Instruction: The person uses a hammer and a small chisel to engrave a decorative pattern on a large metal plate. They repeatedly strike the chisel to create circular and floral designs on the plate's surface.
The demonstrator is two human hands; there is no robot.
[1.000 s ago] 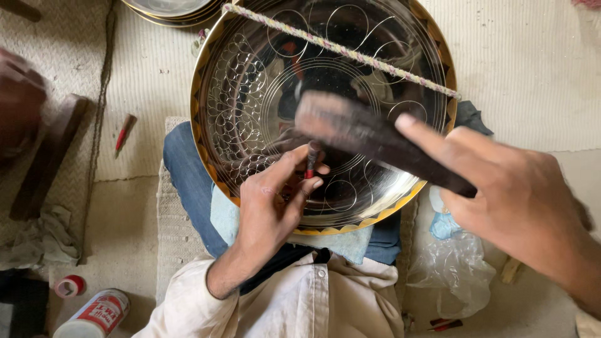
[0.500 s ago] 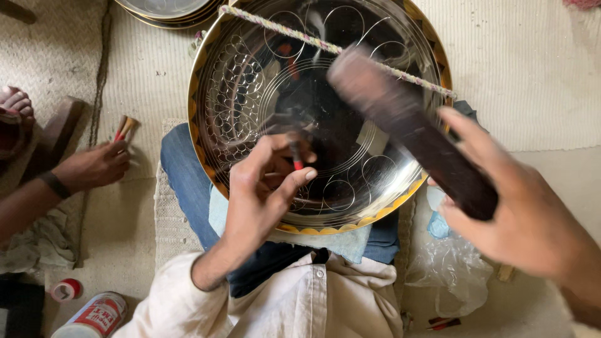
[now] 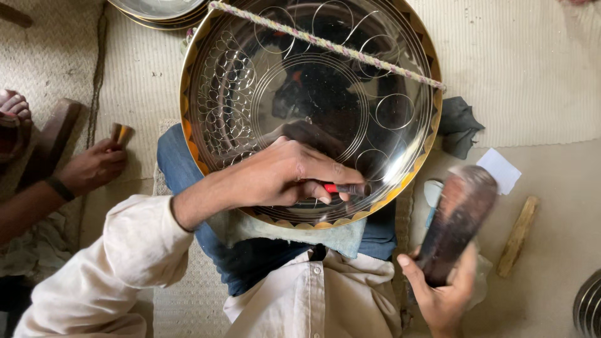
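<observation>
At far left, another person's hand (image 3: 94, 166), a dark band at its wrist, rests on the woven floor mat (image 3: 513, 69) with its fingers closed around a small red-and-yellow object (image 3: 121, 134); a dark wooden block (image 3: 53, 141) lies just beside it. The worker's left arm, in a rolled cream sleeve (image 3: 119, 256), reaches across the lap from lower left toward the centre. The left hand (image 3: 282, 175) lies palm down on a large round polished metal tray (image 3: 250, 81) with a gold zigzag rim, and its grip is closed around a slim red-handled engraving chisel (image 3: 344, 188), the fingers curled tight and the tool's dark tip pointing right and meeting the tray's surface near the lower rim. The tray, engraved with circles and loops, rests tilted on the worker's lap over a pale cloth (image 3: 300, 235) and blue jeans (image 3: 181, 169), and a braided cord (image 3: 325, 44) runs slantwise across its upper part. More trays (image 3: 156, 9) are stacked at the top edge. To the right of the tray lie a dark rag (image 3: 460, 125) and a white paper scrap (image 3: 499, 170). At lower right, the right hand (image 3: 441, 291) is raised off the tray, its grip wrapped firmly around the lower end of a dark wooden mallet (image 3: 457, 219), blurred and angled up and to the right. A small wooden stick (image 3: 518, 236) lies on the floor just beyond it.
</observation>
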